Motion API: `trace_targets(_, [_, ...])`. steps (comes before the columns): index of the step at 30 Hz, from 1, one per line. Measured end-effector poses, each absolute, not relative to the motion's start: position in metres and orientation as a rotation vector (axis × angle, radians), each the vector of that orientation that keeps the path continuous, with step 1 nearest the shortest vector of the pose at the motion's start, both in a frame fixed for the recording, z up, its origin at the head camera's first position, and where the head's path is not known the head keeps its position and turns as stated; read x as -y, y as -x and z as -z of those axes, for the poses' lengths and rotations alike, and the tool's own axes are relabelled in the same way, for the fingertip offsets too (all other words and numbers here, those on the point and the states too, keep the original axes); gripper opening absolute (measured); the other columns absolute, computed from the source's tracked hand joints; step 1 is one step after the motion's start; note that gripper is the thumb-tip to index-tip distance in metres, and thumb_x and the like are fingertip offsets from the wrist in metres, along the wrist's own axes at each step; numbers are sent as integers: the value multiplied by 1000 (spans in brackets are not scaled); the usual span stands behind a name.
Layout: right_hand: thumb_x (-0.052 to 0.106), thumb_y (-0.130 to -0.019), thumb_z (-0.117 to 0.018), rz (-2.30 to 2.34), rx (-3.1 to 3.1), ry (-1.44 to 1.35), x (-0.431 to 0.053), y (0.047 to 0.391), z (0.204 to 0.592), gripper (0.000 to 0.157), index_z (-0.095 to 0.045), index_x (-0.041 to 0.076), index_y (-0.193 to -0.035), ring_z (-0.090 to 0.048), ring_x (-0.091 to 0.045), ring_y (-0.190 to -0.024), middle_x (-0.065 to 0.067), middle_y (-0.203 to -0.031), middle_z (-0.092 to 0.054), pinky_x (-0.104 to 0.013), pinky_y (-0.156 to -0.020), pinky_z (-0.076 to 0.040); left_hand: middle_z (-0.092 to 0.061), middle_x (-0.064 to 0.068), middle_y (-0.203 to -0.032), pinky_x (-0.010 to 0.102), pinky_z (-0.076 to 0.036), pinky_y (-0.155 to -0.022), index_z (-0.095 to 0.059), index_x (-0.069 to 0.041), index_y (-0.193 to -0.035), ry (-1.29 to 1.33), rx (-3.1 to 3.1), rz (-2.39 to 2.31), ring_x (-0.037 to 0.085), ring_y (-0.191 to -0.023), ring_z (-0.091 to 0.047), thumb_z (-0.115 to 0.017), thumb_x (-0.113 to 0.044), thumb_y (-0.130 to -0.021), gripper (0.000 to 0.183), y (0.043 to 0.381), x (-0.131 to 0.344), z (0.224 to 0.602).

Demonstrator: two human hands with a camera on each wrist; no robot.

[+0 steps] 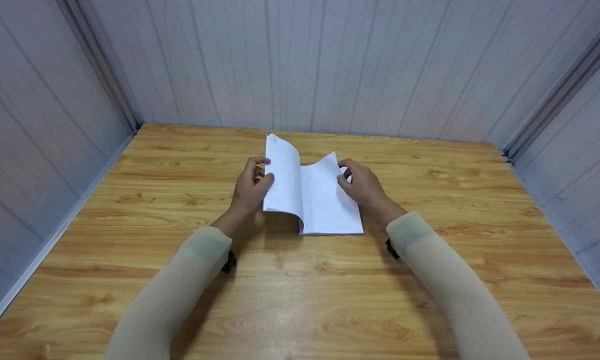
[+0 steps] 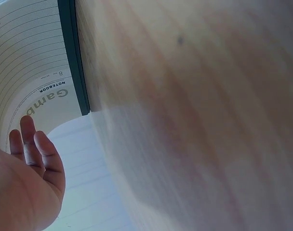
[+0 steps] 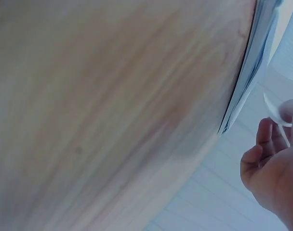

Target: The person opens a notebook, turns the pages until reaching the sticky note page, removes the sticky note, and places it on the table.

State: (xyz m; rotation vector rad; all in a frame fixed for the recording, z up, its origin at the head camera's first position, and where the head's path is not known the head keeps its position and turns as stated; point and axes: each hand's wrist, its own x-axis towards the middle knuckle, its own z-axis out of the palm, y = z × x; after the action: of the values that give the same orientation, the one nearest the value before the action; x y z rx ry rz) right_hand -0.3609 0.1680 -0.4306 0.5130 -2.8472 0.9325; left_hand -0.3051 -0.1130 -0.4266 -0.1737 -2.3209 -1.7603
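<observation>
A notebook (image 1: 332,212) lies open on the wooden table, its right side flat. My left hand (image 1: 249,187) grips the raised left-hand pages (image 1: 283,175) at their outer edge, thumb in front and fingers behind. In the left wrist view, that hand's fingers (image 2: 49,151) lie against a lined cover (image 2: 28,53) printed "NOTEBOOK", beside a dark green spine (image 2: 72,53). At the right side, my right hand (image 1: 364,186) pinches the upper outer part of a page (image 1: 325,172), whose corner curls up. The right wrist view shows this hand (image 3: 276,171) holding the bent page edge.
The wood-grain table (image 1: 300,295) extends around the notebook on all sides. A pale panelled wall (image 1: 300,65) stands behind its far edge, with similar walls at the left (image 1: 34,130) and right (image 1: 575,165). Dark bands show under both sleeves.
</observation>
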Motion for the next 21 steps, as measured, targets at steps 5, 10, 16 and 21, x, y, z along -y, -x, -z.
trace_targets(5, [34, -99, -47, -974, 2826, -617, -166, 355, 428, 32, -59, 18, -125, -49, -17, -63, -4, -75, -58, -30, -59, -39, -49, 5, -90, 32, -40, -69, -52, -17, -122, 182, 2322, 1763, 19, -73, -46, -52, -20, -92, 31, 305, 114, 427])
trace_targets(10, [33, -99, -43, -1030, 2863, -751, -164, 354, 427, 37, -55, 24, -133, -48, -16, -63, -1, -76, -57, -30, -59, -40, -49, 4, -91, 30, -41, -67, -52, -19, -119, 186, 2310, 1782, 18, -77, -46, -52, -19, -90, 29, 305, 114, 428])
trace_targets(16, [34, -98, -48, -1032, 2905, -958, -163, 357, 428, 43, -45, 31, -141, -58, -17, -76, -6, -86, -68, -34, -72, -46, -49, 4, -90, 29, -40, -64, -52, -19, -119, 192, 2288, 1811, 18, -74, -46, -52, -18, -90, 29, 305, 114, 429])
trace_targets(21, [36, -98, -49, -1001, 2968, -1035, -161, 356, 426, 47, -38, 34, -144, -60, -20, -89, -6, -99, -70, -37, -81, -46, -48, 4, -89, 28, -39, -62, -53, -15, -121, 190, 2293, 1824, 17, -71, -44, -52, -17, -91, 31, 301, 113, 424])
